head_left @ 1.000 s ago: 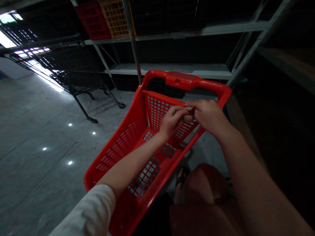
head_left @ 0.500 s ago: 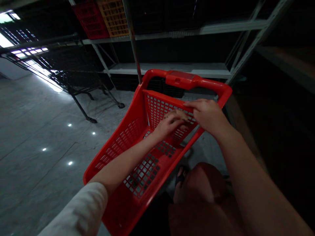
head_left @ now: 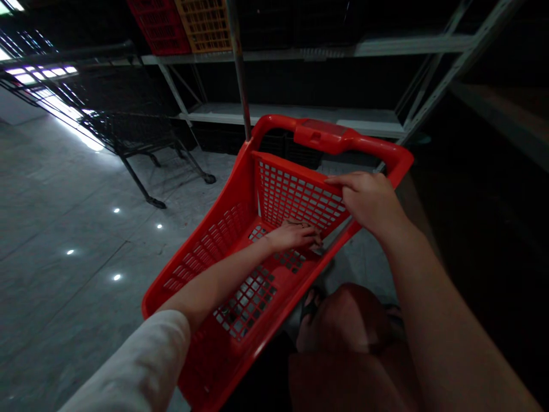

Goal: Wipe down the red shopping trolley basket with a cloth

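Observation:
A red plastic shopping basket cart [head_left: 206, 395] with grid-like openings stands in front of me, its handle [head_left: 321, 134] at the far end. Reaching inside it, my left hand [head_left: 295, 233] is low against the slotted end panel [head_left: 295, 186]. Its fingers are closed over a crumpled brownish cloth [head_left: 318, 239], mostly hidden under the hand. My right hand [head_left: 369, 197] grips the top edge of that panel at its right corner, thumb side along the rim.
A dark wire trolley [head_left: 124, 114] stands on the tiled floor [head_left: 86, 309] to the left. Behind the cart is a metal rack [head_left: 369, 117] with a red crate [head_left: 160, 26] and a yellow crate [head_left: 206, 26]. My knee [head_left: 351, 320] is close to the cart's right side.
My left hand has moved down the end panel with the cloth, from near its upper part to lower down. My right hand keeps its grip on the rim. The view has shifted slightly.

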A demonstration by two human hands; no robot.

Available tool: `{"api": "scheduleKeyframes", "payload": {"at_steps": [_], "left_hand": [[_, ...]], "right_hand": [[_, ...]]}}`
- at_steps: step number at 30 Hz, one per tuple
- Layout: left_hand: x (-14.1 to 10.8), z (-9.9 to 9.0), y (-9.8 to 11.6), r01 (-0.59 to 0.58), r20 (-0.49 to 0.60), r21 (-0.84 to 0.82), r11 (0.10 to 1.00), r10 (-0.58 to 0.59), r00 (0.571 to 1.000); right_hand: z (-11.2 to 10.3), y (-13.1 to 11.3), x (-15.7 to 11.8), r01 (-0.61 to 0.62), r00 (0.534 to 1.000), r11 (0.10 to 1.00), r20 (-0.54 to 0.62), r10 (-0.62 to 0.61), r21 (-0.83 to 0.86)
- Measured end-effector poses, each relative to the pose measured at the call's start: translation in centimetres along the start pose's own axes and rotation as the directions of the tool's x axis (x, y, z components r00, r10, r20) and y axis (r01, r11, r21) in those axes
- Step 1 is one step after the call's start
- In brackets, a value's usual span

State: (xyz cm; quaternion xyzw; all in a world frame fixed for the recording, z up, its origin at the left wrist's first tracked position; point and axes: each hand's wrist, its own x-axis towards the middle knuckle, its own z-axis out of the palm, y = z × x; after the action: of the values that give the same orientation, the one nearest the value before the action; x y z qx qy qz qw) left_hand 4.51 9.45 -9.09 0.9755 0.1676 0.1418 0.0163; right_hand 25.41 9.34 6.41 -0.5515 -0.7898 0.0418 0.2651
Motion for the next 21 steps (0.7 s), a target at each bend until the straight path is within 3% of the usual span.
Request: {"api": "scheduleKeyframes", "payload": {"at_steps": [2,3,6,8,10,13,15,18,21], "left_hand": [[0.8,-2.1,-0.4,0.081,-0.115,-0.036,0.996,-0.085,0.99],[1.6,-2.9,-0.5,0.15,-0.214,-0.081,0.985,-0.164,0.963],[4.5,-3.5,-0.4,0.306,-0.461,-0.231,0.924,-0.38,0.802],[6.0,-2.6,0.0,0.362,-0.506,-0.286,0.887,-0.46,0.729],[6.5,-1.0,0.4,0.391,-0.444,-0.271,0.879,-0.475,0.76],[5.3,1.1,0.8,0.357,-0.257,-0.101,0.928,-0.371,0.892],[3.6,1.7,0.7,0.29,-0.133,0.022,0.957,-0.285,0.949],[1.0,1.2,0.0,0.174,-0.017,0.033,0.984,-0.174,0.985],[-0.3,-0.8,-0.8,0.185,-0.138,-0.113,0.976,-0.199,0.97]], "right_hand": [[-0.2,-0.2,0.1,-0.018,1.0,1.0,0.019,0.018,-0.012],[-0.3,-0.3,0.2,-0.032,0.999,0.999,0.031,0.032,-0.017],[-0.6,-0.6,0.2,-0.061,0.995,0.998,0.077,0.062,-0.018],[-0.7,-0.6,0.2,-0.072,0.993,0.997,0.089,0.073,-0.016],[-0.7,-0.6,0.1,-0.074,0.994,0.997,0.08,0.075,-0.019],[-0.5,-0.4,0.0,-0.071,0.996,0.997,0.057,0.073,-0.038],[-0.3,-0.2,0.0,-0.06,0.997,0.997,0.051,0.063,-0.052],[-0.2,0.0,0.1,-0.045,0.998,0.997,0.052,0.048,-0.06],[-0.1,0.0,0.1,-0.039,0.998,0.997,0.05,0.042,-0.065]]}}
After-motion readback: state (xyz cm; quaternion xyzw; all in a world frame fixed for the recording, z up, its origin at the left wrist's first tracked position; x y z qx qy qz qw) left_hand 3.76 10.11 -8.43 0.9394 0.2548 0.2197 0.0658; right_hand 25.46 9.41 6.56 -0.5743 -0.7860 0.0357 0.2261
